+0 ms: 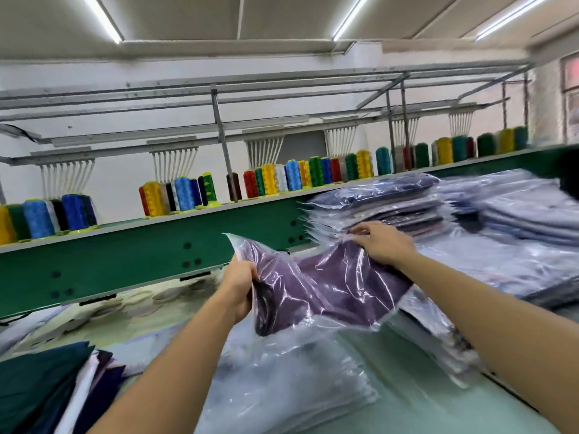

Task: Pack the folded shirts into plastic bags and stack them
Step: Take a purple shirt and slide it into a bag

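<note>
A purple folded shirt in a clear plastic bag hangs in the air above the table. My left hand grips its left edge. My right hand pinches its upper right corner, close to a stack of bagged shirts at the back right. Under the held bag lies a pile of empty clear plastic bags. Unbagged folded shirts in dark green and navy sit at the lower left corner.
A long green machine beam runs across behind the table, with rows of coloured thread cones on its shelf. More bagged garments are piled at the far right. The table surface is pale green.
</note>
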Demonstrator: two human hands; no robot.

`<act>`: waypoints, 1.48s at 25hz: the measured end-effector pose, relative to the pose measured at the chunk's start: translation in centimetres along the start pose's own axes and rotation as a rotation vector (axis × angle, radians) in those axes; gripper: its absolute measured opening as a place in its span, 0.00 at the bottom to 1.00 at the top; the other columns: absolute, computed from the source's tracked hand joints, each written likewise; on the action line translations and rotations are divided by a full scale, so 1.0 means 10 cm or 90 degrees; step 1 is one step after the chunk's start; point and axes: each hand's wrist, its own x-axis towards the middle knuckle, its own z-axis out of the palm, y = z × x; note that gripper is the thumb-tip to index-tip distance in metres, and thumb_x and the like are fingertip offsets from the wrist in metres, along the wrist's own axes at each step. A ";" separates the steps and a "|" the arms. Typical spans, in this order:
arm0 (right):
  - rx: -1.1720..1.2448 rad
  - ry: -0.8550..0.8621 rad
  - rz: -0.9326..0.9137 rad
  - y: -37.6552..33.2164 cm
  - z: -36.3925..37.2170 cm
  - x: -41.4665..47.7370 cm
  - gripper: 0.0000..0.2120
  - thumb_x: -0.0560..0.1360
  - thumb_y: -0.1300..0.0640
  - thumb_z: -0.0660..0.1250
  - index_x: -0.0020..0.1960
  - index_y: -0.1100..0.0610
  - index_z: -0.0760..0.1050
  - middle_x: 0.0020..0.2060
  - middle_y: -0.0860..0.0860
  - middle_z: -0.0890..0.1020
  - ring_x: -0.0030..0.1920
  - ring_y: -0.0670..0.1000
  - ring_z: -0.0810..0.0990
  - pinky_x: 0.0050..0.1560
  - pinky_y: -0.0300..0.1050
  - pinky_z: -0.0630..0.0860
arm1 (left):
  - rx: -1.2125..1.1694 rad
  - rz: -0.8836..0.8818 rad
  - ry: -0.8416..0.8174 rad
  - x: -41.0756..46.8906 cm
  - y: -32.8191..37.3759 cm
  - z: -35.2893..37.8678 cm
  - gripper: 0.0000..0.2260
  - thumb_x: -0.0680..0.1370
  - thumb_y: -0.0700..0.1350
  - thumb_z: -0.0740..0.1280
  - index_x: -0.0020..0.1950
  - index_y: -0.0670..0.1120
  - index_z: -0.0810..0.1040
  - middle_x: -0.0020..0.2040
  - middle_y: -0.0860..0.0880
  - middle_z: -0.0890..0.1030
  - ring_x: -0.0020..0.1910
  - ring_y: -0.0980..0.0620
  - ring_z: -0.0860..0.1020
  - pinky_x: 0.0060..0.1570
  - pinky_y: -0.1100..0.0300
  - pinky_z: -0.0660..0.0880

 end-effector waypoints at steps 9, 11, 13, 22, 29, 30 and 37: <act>-0.159 0.169 0.068 1.46 -0.67 0.19 0.12 0.80 0.44 0.63 0.63 0.38 0.78 0.60 0.49 0.82 0.60 0.58 0.79 0.45 0.49 0.71 | -0.078 -0.062 -0.127 0.25 -0.35 1.53 0.30 0.72 0.27 0.49 0.74 0.39 0.63 0.36 0.41 0.78 0.32 0.43 0.79 0.35 0.48 0.78; -0.184 0.171 0.089 1.83 -0.70 0.31 0.12 0.80 0.45 0.64 0.62 0.39 0.79 0.60 0.51 0.81 0.61 0.59 0.78 0.49 0.51 0.75 | -0.089 -0.084 -0.182 0.33 -0.51 1.87 0.33 0.74 0.26 0.50 0.78 0.44 0.55 0.42 0.37 0.80 0.33 0.43 0.79 0.36 0.47 0.80; -0.214 0.159 0.113 2.17 -0.72 0.48 0.12 0.81 0.45 0.63 0.63 0.39 0.78 0.62 0.52 0.80 0.63 0.59 0.76 0.55 0.53 0.77 | -0.088 -0.110 -0.221 0.47 -0.67 2.16 0.32 0.77 0.26 0.51 0.75 0.52 0.55 0.48 0.32 0.80 0.33 0.42 0.80 0.36 0.47 0.80; -0.385 0.087 0.206 3.20 -0.66 0.98 0.14 0.78 0.43 0.63 0.63 0.38 0.76 0.64 0.54 0.74 0.66 0.58 0.67 0.63 0.54 0.70 | 0.346 -0.038 -0.054 0.95 -1.19 2.52 0.19 0.76 0.31 0.62 0.67 0.33 0.67 0.48 0.37 0.77 0.44 0.42 0.78 0.40 0.53 0.73; -0.311 -0.109 0.052 3.10 -0.26 1.13 0.26 0.79 0.34 0.52 0.77 0.33 0.57 0.78 0.47 0.63 0.76 0.56 0.63 0.73 0.62 0.60 | 0.856 0.259 -0.219 1.15 -1.24 2.80 0.33 0.81 0.55 0.61 0.83 0.50 0.52 0.81 0.42 0.59 0.80 0.41 0.53 0.79 0.44 0.49; -0.281 -0.128 0.035 3.07 -0.21 1.16 0.28 0.79 0.34 0.53 0.78 0.33 0.55 0.79 0.47 0.60 0.77 0.55 0.61 0.74 0.61 0.58 | 0.867 0.206 -0.266 1.19 -1.28 2.87 0.35 0.80 0.64 0.58 0.83 0.53 0.50 0.82 0.45 0.56 0.81 0.41 0.52 0.79 0.41 0.45; -0.208 -0.212 -0.006 3.18 -0.11 1.28 0.36 0.67 0.17 0.44 0.73 0.23 0.51 0.80 0.38 0.53 0.80 0.51 0.52 0.74 0.70 0.49 | 0.936 0.056 -0.345 1.40 -1.49 3.07 0.54 0.55 0.89 0.41 0.79 0.69 0.44 0.83 0.52 0.43 0.81 0.35 0.42 0.70 0.27 0.32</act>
